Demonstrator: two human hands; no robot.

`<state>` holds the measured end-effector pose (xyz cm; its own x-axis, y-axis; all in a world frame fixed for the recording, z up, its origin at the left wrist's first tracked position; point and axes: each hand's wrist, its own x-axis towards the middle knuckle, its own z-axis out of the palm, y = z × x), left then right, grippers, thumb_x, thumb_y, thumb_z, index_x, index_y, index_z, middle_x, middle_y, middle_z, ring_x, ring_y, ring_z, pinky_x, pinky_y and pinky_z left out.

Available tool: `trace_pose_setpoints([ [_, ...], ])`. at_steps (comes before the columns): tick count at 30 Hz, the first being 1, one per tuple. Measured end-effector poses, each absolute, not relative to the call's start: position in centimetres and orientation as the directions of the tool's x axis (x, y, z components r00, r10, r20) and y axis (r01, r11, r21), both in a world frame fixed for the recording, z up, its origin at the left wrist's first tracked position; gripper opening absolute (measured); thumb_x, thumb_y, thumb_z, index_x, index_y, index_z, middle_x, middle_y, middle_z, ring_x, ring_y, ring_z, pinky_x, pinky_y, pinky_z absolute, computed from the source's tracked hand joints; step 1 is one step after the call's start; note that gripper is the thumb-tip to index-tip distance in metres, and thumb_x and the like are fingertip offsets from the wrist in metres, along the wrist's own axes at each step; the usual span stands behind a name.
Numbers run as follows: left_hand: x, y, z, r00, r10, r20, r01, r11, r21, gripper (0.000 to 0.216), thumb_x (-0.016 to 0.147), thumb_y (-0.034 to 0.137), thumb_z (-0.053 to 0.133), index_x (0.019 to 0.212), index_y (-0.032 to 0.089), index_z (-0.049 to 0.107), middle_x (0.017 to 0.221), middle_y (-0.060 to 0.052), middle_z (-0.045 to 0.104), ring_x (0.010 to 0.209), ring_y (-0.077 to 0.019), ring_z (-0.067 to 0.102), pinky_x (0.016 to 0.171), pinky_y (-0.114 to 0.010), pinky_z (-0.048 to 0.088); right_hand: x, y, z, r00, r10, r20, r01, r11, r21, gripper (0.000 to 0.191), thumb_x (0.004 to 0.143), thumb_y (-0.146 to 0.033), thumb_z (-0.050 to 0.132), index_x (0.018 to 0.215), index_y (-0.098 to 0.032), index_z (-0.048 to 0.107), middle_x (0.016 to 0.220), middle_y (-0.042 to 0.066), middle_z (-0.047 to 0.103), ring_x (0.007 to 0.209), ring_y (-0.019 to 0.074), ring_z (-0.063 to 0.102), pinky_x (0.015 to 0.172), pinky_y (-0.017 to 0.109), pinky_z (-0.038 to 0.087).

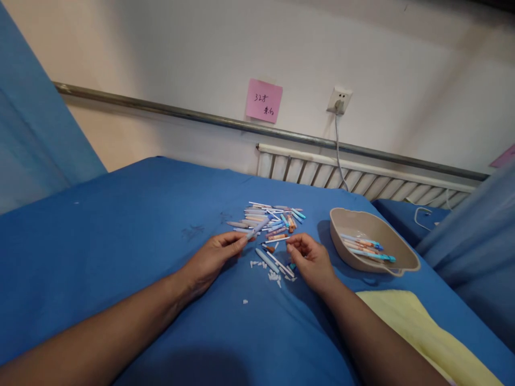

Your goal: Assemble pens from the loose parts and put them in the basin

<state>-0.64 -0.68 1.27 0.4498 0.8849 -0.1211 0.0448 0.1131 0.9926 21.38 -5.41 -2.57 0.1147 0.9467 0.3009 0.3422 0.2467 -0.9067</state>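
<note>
My left hand (211, 261) pinches a pale blue-violet pen barrel (259, 227) between thumb and fingers, its far end tilted up to the right. In my right hand (313, 262), thumb and fingertips close on the end of a thin white pen refill (277, 240) with a dark tip pointing left. Behind both hands lies a heap of pen parts (253, 215) in pastel colours, with orange and blue pieces at its right. Between the hands rest a light blue barrel (267, 260) and more white refills. Small white pen tips (274, 276) are scattered nearer to me.
A beige basin (376, 225) holding several assembled-looking pens (364, 247) stands at the right. Yellow cloth (414, 321) lies in front of it. The blue-covered surface (132, 225) reaches a wall with a metal rail (193, 113), a radiator (309, 169) and a plugged socket (340, 101).
</note>
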Motion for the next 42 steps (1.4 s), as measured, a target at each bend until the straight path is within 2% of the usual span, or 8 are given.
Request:
trace_pose_setpoints([
  [4,-0.6,-0.7,1.2,0.501,0.853,-0.145,-0.003,0.17,0.985,0.025,0.075,0.038,0.064,0.086,0.015,0.065,0.071,0.0,0.056,0.06,-0.0089,0.047,0.056,-0.02,0.035,22.2,-5.5,-2.4,-0.005,0.978,0.206,0.402,0.191,-0.895,0.013,0.079,-0.029,0.053,0.08,-0.017,0.057,0.059,-0.004,0.052,0.05,0.0079,0.045,0.046,0.018,0.037],
  [9,-0.4,-0.7,0.7,0.551,0.811,-0.195,-0.039,0.258,0.965,0.023,0.073,0.033,0.068,0.084,0.015,0.06,0.078,-0.002,0.063,0.064,-0.0103,0.055,0.063,-0.023,0.041,23.3,-6.0,-1.9,-0.184,0.981,0.069,0.536,0.158,-0.829,0.007,0.076,-0.023,0.053,0.072,-0.017,0.057,0.057,-0.004,0.054,0.05,0.0076,0.046,0.047,0.017,0.035],
  [17,-0.6,-0.4,0.3,0.542,0.813,-0.211,-0.1,0.312,0.945,0.021,0.077,0.028,0.064,0.09,0.014,0.056,0.084,-0.006,0.068,0.067,-0.0124,0.061,0.064,-0.025,0.044,24.4,-6.8,-0.7,-0.254,0.967,-0.009,0.743,0.189,-0.642,0.006,0.073,-0.017,0.054,0.071,-0.018,0.059,0.058,-0.004,0.057,0.051,0.0085,0.046,0.047,0.018,0.031],
  [21,-0.5,-0.3,0.4,0.532,0.816,-0.225,-0.099,0.324,0.941,0.027,0.076,0.027,0.065,0.098,0.015,0.055,0.086,-0.007,0.069,0.065,-0.012,0.061,0.063,-0.024,0.045,24.0,-6.9,-0.6,-0.251,0.968,0.009,0.779,0.208,-0.591,0.005,0.074,-0.018,0.055,0.071,-0.019,0.06,0.058,-0.003,0.058,0.051,0.009,0.047,0.047,0.018,0.029],
  [27,-0.4,-0.4,0.5,0.487,0.841,-0.237,-0.105,0.326,0.94,0.02,0.073,0.024,0.067,0.088,0.015,0.056,0.089,-0.005,0.067,0.066,-0.0109,0.059,0.06,-0.023,0.046,23.8,-6.7,-0.7,-0.24,0.969,0.056,0.802,0.231,-0.551,0.008,0.076,-0.02,0.054,0.07,-0.019,0.059,0.057,-0.003,0.057,0.051,0.0093,0.045,0.047,0.02,0.025],
  [31,-0.4,-0.3,0.4,0.489,0.841,-0.233,-0.114,0.326,0.938,0.018,0.075,0.022,0.064,0.09,0.015,0.057,0.088,-0.005,0.065,0.067,-0.0111,0.059,0.06,-0.023,0.046,24.0,-6.5,-0.8,-0.24,0.968,0.078,0.82,0.245,-0.518,0.009,0.077,-0.019,0.053,0.07,-0.019,0.058,0.057,-0.003,0.057,0.051,0.0092,0.046,0.048,0.02,0.025],
  [36,-0.4,-0.4,0.5,0.498,0.836,-0.232,-0.113,0.328,0.938,0.013,0.078,0.021,0.06,0.089,0.015,0.056,0.086,-0.004,0.064,0.066,-0.0101,0.058,0.061,-0.023,0.045,24.2,-6.3,-0.9,-0.186,0.975,0.121,0.872,0.221,-0.437,0.011,0.081,-0.021,0.05,0.073,-0.019,0.058,0.061,-0.001,0.059,0.053,0.0103,0.048,0.051,0.021,0.025],
  [42,-0.5,-0.4,0.5,0.511,0.829,-0.226,-0.091,0.314,0.945,0.013,0.077,0.024,0.061,0.086,0.015,0.057,0.084,-0.002,0.064,0.067,-0.0104,0.057,0.062,-0.023,0.044,24.9,-5.6,-1.3,-0.087,0.978,0.191,0.88,0.165,-0.445,0.014,0.083,-0.025,0.049,0.072,-0.019,0.055,0.061,-0.001,0.06,0.055,0.0113,0.051,0.052,0.022,0.027],
])
